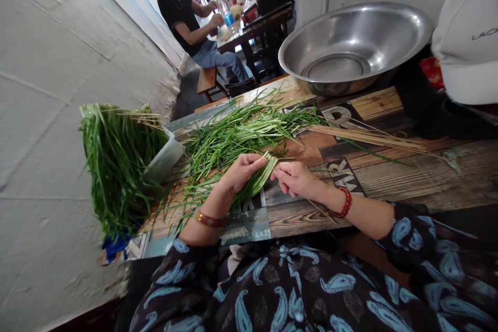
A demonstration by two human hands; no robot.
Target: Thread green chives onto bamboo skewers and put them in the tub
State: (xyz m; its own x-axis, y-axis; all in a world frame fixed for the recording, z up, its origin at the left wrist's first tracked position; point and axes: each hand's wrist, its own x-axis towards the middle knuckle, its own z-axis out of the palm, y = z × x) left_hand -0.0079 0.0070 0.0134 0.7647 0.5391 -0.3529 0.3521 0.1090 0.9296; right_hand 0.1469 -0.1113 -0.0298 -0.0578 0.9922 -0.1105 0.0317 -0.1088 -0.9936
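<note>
My left hand (244, 172) is closed around a small bunch of garlic chives (260, 179), its pale cut ends gathered at the thumb and its leaves trailing left over the table. Against those ends, my right hand (294, 177) is closed with fingers curled. A thin bamboo skewer (321, 211) runs out below the right hand toward the table's near edge; its other end is mostly hidden by the fingers. Just beyond both hands lies a loose heap of chives (241, 135). A bundle of bamboo skewers (369, 137) lies to the right of it.
At the left, a white plastic container (165, 155) carries a thick pile of skewered chives (120, 161) hanging over its side. A wide steel basin (350, 46) stands at the back right, beside a white cap (470, 41). Another person (190, 26) sits at a farther table.
</note>
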